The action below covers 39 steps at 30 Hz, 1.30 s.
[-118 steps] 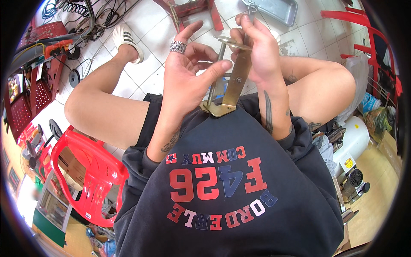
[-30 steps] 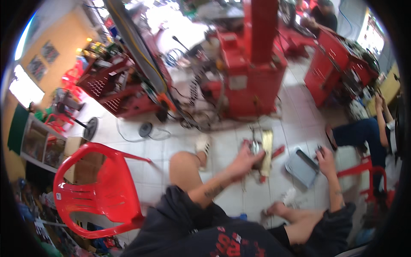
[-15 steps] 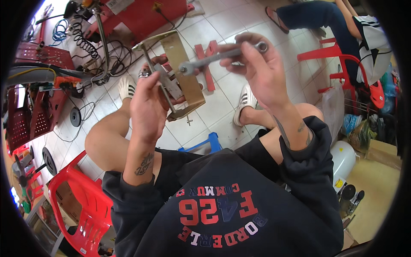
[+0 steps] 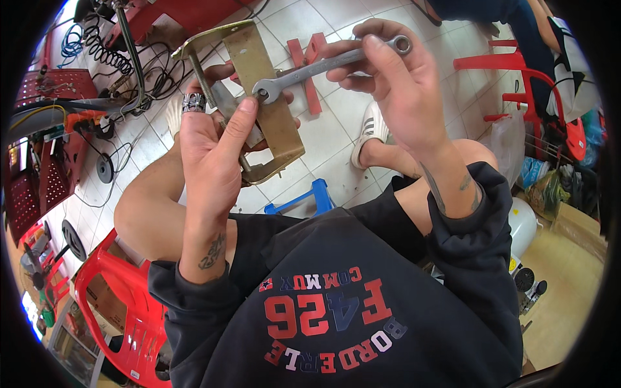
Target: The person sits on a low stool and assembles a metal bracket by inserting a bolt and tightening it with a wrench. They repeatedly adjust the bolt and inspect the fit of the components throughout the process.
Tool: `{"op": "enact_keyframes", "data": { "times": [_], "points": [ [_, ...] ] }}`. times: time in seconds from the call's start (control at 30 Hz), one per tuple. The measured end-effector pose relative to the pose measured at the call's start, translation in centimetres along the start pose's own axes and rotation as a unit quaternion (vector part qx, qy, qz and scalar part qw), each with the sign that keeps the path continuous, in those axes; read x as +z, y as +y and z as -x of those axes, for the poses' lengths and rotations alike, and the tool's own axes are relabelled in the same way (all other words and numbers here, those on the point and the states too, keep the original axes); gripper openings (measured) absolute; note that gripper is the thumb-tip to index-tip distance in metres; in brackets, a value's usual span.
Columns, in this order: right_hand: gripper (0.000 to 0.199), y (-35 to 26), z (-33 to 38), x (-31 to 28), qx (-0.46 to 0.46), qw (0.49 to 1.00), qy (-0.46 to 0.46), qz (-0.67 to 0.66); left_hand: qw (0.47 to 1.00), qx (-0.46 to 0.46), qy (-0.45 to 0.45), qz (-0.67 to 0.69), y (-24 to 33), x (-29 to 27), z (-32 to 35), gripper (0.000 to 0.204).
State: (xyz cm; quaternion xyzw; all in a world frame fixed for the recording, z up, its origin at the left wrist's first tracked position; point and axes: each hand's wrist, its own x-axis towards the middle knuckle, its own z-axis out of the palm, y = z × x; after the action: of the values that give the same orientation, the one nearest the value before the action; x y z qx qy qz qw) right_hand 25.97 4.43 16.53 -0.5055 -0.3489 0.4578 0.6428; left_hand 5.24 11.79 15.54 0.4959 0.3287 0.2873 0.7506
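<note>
My left hand [image 4: 217, 145] is closed around a brass-coloured metal bracket [image 4: 249, 55], a U-shaped piece with bent ends. A long threaded rod [image 4: 203, 81] runs along its left side. In my right hand [image 4: 404, 87] is a grey combination wrench [image 4: 317, 70], pinched near its ring end between thumb and fingers. The wrench's open end lies at a small bolt or nut on the bracket's face, close to my left thumb. Whether the jaw is fully seated around it, I cannot tell. Some of my left fingers are hidden behind the bracket.
A blue stool [image 4: 301, 199] stands on the tiled floor between my legs. Red metal pieces [image 4: 309, 81] lie beyond the bracket. Red plastic chairs [image 4: 129, 317] are at lower left and upper right, where another person [image 4: 482, 10] sits. Cables and red machinery fill the upper left.
The bracket and both hands have shifted slightly left and up in view. The bracket is tilted differently, and my left thumb now reaches across to beside the wrench's open end.
</note>
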Motion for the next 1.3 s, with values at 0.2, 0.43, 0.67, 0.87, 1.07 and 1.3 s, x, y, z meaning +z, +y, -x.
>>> {"op": "enact_keyframes", "data": {
  "times": [0.2,0.43,0.67,0.87,1.07,1.3],
  "points": [
    [0.022,0.1,0.3,-0.2,-0.003,1.0,-0.004,0.031,0.997,-0.024,0.074,-0.019,-0.5,0.4,0.2,0.039],
    [0.025,1.5,-0.5,-1.1,0.069,0.997,-0.003,-0.04,0.999,-0.026,0.043,0.002,-2.5,-0.4,-1.9,0.044],
    [0.025,1.7,-1.2,-2.7,-0.033,0.993,0.112,-0.025,0.994,-0.047,0.033,0.09,-3.5,0.0,-1.8,0.03],
    [0.024,-0.1,-0.1,-2.1,0.047,0.918,-0.206,0.336,0.999,-0.03,0.014,0.021,-3.4,-0.1,-1.3,0.047],
    [0.024,1.8,0.0,-2.0,0.053,0.879,-0.233,0.412,0.996,0.004,-0.043,-0.074,-4.1,0.4,-0.9,0.058],
    [0.034,1.8,0.2,-1.7,0.082,0.862,-0.205,0.457,0.992,0.017,-0.046,-0.113,-4.4,0.9,-0.5,0.058]
  ]
}}
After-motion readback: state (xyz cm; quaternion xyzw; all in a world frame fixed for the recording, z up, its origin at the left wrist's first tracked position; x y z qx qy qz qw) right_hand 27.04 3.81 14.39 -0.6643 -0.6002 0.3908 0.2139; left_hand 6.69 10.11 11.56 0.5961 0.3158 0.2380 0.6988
